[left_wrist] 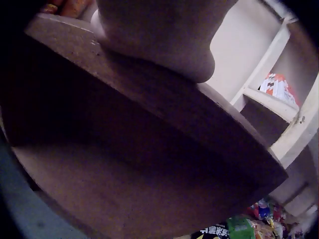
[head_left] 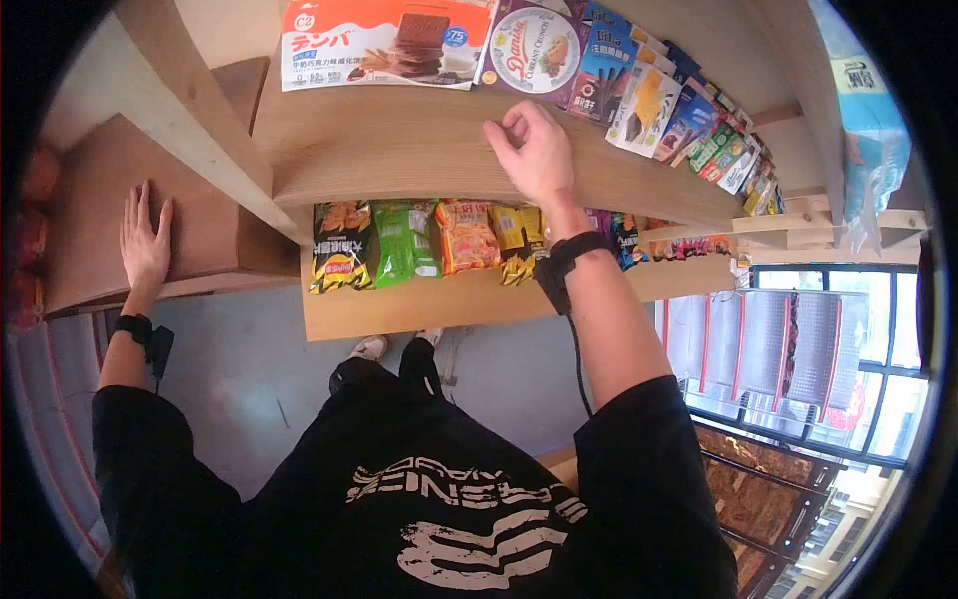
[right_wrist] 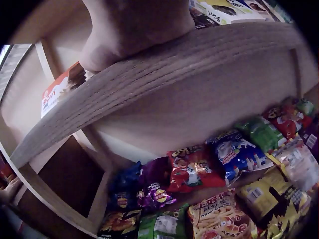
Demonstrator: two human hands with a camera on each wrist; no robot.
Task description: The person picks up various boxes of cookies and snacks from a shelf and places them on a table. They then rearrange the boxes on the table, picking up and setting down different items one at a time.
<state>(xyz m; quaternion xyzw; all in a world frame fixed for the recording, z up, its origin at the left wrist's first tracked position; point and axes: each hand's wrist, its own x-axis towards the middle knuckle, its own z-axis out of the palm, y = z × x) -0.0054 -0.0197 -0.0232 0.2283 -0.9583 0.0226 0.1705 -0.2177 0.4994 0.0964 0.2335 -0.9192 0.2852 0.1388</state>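
Note:
My left hand [head_left: 148, 242] lies on the brown shelf board [head_left: 85, 225] at the left, fingers straight and pointing away from me. In the left wrist view its heel [left_wrist: 164, 45] rests at the board's front edge. On the upper wooden shelf [head_left: 389, 140] rests my right hand [head_left: 542, 160], its fingers loosely curled around nothing. Just beyond it stand a purple Danisa box [head_left: 534, 50] and a blue snack box [head_left: 602, 60]. An orange-and-white wafer box [head_left: 384, 45] stands to their left.
Snack bags, among them a black chip bag [head_left: 341, 245] and a green bag [head_left: 407, 240], line the lower shelf [head_left: 399, 309]. Several small boxes [head_left: 718, 140] continue to the right. A wooden post [head_left: 190, 100] divides the shelves; a blue package [head_left: 868, 110] hangs at far right.

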